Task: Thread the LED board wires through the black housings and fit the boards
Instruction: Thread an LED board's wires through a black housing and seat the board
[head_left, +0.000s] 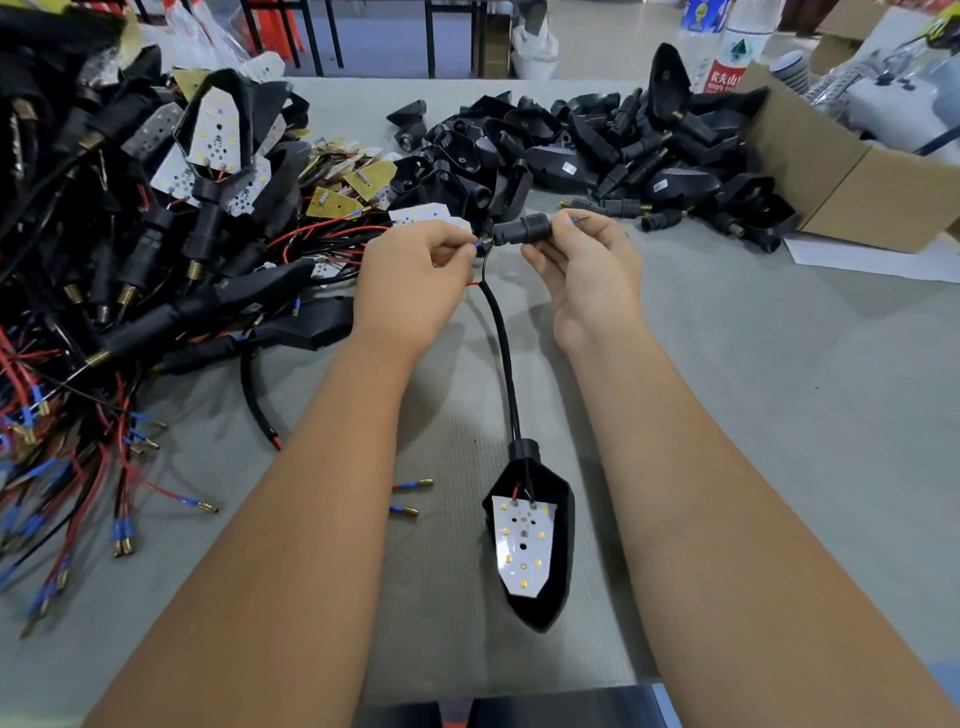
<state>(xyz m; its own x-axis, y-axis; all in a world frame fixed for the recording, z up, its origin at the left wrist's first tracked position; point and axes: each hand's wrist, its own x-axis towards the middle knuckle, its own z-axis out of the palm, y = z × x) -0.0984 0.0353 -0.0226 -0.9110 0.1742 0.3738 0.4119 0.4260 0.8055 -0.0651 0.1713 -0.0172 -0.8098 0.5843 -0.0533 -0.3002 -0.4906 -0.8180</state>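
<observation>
1. Nearest the person, below and between the two forearms, a black housing (540, 551) lay open side up on the grey table (779, 415), its pointed tip toward the body. An LED board (522, 545) sat inside it, not quite square to the shell.
2. From that housing's neck a sleeved black cable (501, 343) ran away from the person, up to the hands, so its long axis lay near to far.
3. The left hand (410, 280) pinched the wires (475, 248) with thumb and forefinger, right at the mouth of a small black stem piece (521, 228).
4. The right hand (587, 270) gripped that stem piece, which lay crosswise, left to right. A blue-sleeved wire end (579, 219) showed past the right fingertips, so the wires seemed already partly through.
5. The feed therefore ran from left hand toward right; the left hand was nearer the slack, and I judged the next pull would go rightward along the stem.
6. Left of the left hand lay a heap of wired assemblies (156, 208).
7. Beyond both hands was a pile of empty housings (597, 150), with a cardboard box (841, 176) farther right.
</observation>
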